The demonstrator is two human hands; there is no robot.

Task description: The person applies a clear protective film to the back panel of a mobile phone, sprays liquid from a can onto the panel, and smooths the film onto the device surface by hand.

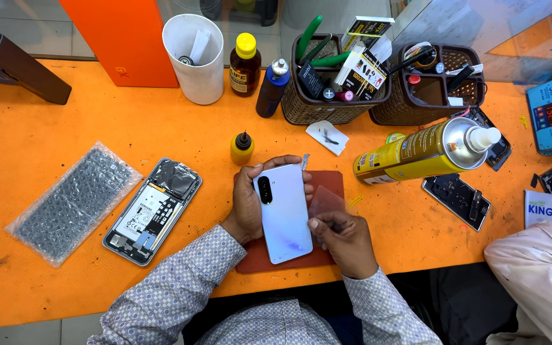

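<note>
On the orange bench stood two woven baskets (333, 108) (439, 96), three small bottles (245, 64) (272, 87) (242, 147), one yellow spray can (416, 153), one white cup (194, 59), one bubble-wrap bag (75, 201) and two phones (one opened (153, 211), one white-backed (283, 211)).

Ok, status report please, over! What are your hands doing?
Left hand grips white phone, back side up. Right hand pinches clear plastic pick at phone's right edge. Yellow spray can lies close by, not blocking.
</note>
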